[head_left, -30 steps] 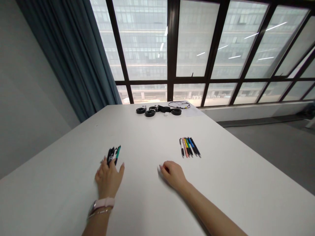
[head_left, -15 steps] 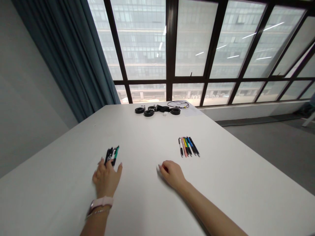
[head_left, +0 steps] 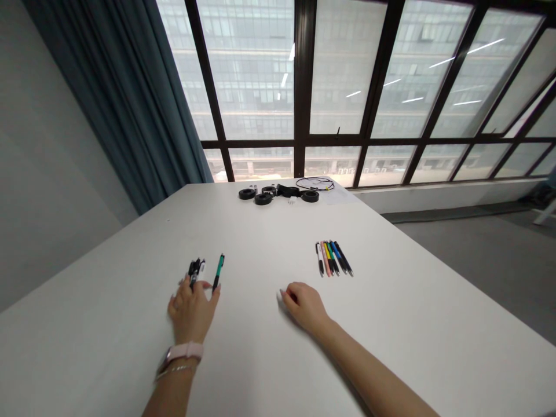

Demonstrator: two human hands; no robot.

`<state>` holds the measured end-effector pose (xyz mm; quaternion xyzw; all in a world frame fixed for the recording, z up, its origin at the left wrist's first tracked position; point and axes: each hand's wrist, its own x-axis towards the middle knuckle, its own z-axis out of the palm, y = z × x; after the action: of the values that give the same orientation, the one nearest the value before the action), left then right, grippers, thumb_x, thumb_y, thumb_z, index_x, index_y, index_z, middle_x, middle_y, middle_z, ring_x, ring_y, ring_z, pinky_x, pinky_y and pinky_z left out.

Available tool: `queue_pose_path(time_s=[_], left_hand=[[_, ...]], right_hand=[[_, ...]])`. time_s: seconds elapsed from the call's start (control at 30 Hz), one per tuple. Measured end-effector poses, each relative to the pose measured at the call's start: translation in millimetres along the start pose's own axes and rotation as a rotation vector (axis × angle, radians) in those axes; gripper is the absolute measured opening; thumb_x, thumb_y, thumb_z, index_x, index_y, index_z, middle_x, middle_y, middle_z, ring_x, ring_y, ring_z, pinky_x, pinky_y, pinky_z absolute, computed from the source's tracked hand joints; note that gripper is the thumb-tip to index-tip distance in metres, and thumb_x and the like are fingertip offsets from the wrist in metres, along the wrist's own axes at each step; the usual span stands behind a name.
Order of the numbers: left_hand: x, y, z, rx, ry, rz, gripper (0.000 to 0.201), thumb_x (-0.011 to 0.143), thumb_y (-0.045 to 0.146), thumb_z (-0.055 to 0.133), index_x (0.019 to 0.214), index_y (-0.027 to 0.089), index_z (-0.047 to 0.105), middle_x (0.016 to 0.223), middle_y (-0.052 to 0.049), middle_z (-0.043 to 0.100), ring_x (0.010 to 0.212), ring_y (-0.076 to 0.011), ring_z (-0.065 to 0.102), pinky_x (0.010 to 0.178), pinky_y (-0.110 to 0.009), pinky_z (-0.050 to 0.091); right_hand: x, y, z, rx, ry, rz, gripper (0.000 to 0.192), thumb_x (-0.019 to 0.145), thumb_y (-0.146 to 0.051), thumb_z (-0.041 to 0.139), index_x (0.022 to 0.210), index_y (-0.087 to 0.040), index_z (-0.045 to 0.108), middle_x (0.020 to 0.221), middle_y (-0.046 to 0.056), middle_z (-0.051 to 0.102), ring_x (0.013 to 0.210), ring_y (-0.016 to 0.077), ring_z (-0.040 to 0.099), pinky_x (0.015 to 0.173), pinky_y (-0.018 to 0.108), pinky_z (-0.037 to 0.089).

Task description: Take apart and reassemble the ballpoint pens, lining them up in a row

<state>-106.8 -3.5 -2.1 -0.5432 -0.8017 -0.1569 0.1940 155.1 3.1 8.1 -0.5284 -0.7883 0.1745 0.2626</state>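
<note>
My left hand [head_left: 191,313] lies over the near ends of several pens on the white table [head_left: 252,359]. Between its thumb and index finger is the lower end of a green pen [head_left: 219,267] with a black grip. The other fingers reach over a small bunch of black and white pens [head_left: 197,269], whose lower parts they hide. My right hand [head_left: 306,304] rests on the table, curled into a loose fist with nothing visible in it. Beyond that fist, a row of pens [head_left: 332,259] in white, pink, yellow, green, blue and black lies side by side.
At the table's far end lie several black rolls [head_left: 263,199], a thin black cable [head_left: 315,184] and a sheet of paper [head_left: 341,197]. A blue curtain [head_left: 130,104] hangs at the left. Dark-framed windows [head_left: 299,87] stand behind the table.
The green pen has slid right, apart from the black and white pens. My left hand has shifted slightly right with it. My right hand stays in place.
</note>
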Motion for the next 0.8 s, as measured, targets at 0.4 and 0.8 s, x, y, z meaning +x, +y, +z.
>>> queue_pose_path(time_s=[0.4, 0.8], left_hand=[[-2.1, 19.4, -12.8, -0.118, 0.090, 0.159, 0.028, 0.087, 0.036, 0.046, 0.079, 0.018, 0.065, 0.132, -0.015, 0.051, 0.124, -0.0291, 0.044, 0.109, -0.051, 0.018], [-43.6, 81.4, -27.4, -0.545, 0.017, 0.525, 0.023, 0.092, 0.031, 0.042, 0.077, 0.021, 0.057, 0.122, -0.011, 0.058, 0.119, -0.0227, 0.049, 0.105, -0.047, 0.031]], right_hand=[[0.5, 1.8, 1.8, 0.012, 0.024, -0.010, 0.028, 0.089, -0.025, 0.048, 0.063, -0.018, 0.050, 0.063, -0.002, 0.053, 0.061, 0.0109, 0.043, 0.057, 0.023, 0.025], [2.6, 0.8, 0.2, 0.141, 0.019, 0.021, 0.045, 0.099, -0.037, 0.029, 0.075, -0.018, 0.063, 0.077, 0.004, 0.064, 0.078, 0.0153, 0.057, 0.070, 0.024, 0.035]])
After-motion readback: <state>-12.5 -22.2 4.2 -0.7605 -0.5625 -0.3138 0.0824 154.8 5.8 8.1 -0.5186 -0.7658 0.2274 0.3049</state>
